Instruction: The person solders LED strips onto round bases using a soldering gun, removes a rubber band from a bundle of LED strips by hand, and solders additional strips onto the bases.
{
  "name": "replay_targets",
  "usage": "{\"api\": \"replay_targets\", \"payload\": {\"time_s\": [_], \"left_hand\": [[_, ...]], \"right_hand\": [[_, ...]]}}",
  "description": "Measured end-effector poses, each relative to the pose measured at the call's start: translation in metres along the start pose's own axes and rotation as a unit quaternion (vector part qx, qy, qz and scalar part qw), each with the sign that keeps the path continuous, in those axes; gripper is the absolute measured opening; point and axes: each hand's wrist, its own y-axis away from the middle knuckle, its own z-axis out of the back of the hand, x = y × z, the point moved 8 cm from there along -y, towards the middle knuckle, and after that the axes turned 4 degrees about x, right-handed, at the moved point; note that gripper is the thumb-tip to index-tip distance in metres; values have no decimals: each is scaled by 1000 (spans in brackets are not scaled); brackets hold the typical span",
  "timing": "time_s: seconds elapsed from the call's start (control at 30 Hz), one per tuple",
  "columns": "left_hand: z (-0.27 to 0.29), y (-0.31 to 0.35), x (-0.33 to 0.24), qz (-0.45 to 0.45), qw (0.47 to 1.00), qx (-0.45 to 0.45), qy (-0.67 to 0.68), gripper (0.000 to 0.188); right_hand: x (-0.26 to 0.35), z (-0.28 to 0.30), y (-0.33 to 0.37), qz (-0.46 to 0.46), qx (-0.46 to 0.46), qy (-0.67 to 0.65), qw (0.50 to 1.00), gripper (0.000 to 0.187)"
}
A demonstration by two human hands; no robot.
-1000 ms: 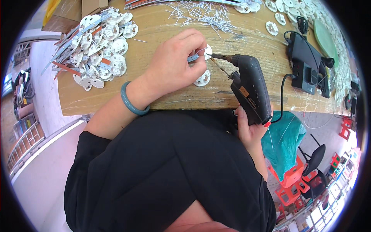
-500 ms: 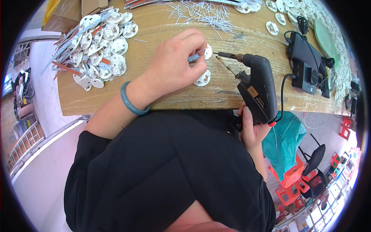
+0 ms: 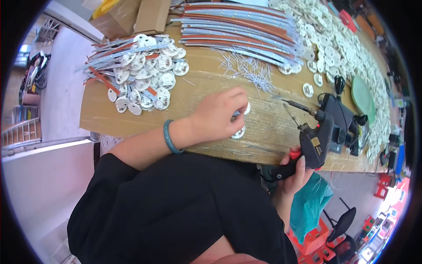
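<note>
My left hand, with a blue-green bangle on its wrist, is closed over the wooden table. Between its fingertips shows a short end of a pale LED strip. Beside the fingers, a round white disc is partly hidden, and a second white disc lies below the hand. At the table's front edge, my right hand is wrapped round the handle of a black soldering gun with a red trigger. Its tip points left, apart from the discs, and a small red light glows on its body.
A heap of white discs with strips sits at the left. Farther back lie a bundle of LED strips and scattered thin white wires. To the right are black adapters with cables, a green plate and many more discs.
My view has shifted, showing more of the table's far side. The soldering gun's tip has drawn away to the right from the disc by my left hand, which keeps its grip.
</note>
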Motion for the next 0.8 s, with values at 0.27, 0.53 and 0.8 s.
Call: {"api": "replay_targets", "payload": {"time_s": [0.27, 0.53, 0.8], "left_hand": [[132, -29, -3, -45, 981, -76, -171, 38], [281, -127, 74, -52, 908, -231, -346, 78], [286, -172, 98, 52, 857, -232, -457, 41]], "right_hand": [[-2, 0, -11, -18, 13, -28, 999, 35], [-2, 0, -9, -6, 23, -12, 1000, 33], [-7, 1, -10, -20, 26, 7, 999, 31]]}}
